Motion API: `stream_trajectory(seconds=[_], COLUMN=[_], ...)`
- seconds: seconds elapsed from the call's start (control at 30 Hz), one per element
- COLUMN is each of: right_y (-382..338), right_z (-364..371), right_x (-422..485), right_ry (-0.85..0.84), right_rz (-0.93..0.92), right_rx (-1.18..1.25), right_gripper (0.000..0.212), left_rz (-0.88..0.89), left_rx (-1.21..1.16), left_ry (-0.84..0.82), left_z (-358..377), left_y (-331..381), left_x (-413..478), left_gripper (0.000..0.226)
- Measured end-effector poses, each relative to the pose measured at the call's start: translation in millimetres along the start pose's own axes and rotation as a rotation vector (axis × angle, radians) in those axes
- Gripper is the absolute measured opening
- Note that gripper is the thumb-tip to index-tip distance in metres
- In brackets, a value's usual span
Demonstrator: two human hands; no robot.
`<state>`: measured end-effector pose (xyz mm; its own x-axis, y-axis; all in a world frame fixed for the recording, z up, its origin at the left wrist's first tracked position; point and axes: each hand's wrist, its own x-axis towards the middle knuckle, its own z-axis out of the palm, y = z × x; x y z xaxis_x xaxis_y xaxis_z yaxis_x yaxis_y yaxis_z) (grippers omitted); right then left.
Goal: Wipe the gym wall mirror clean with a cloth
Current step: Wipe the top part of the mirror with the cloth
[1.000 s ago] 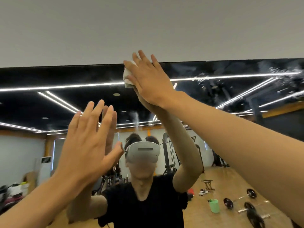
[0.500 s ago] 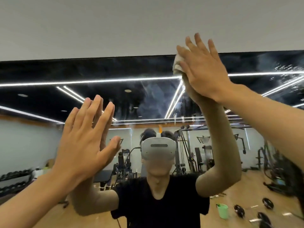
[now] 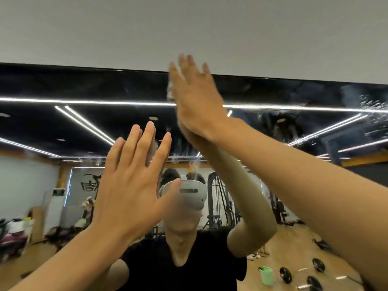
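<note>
My right hand (image 3: 195, 101), fingers straight, is pressing a blurred white cloth (image 3: 170, 92) beneath them onto the mirror (image 3: 84, 87); my left hand (image 3: 130, 181) is holding its fingers apart.

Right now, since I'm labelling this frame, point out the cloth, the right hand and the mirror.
cloth (image 3: 170, 92): head view, white edge left of fingers.
right hand (image 3: 196, 101): head view, back of hand.
mirror (image 3: 84, 85): head view, bare upper glass.
</note>
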<state>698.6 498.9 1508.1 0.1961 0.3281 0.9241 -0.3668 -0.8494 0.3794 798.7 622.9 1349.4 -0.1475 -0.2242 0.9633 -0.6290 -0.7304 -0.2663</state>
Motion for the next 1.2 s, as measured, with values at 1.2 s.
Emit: stream_trajectory(seconds=[1.2], right_y=[-18.7], right_z=[4.7], right_x=[-41.4], right_ry=[-0.003], right_rz=[-0.164], right_rx=[0.055], right_gripper=[0.074], left_rz=[0.105], left_rx=[0.029], left_ry=[-0.049], left_z=[-3.7], left_y=[-13.3], left_x=[-42.7], left_gripper=[0.083])
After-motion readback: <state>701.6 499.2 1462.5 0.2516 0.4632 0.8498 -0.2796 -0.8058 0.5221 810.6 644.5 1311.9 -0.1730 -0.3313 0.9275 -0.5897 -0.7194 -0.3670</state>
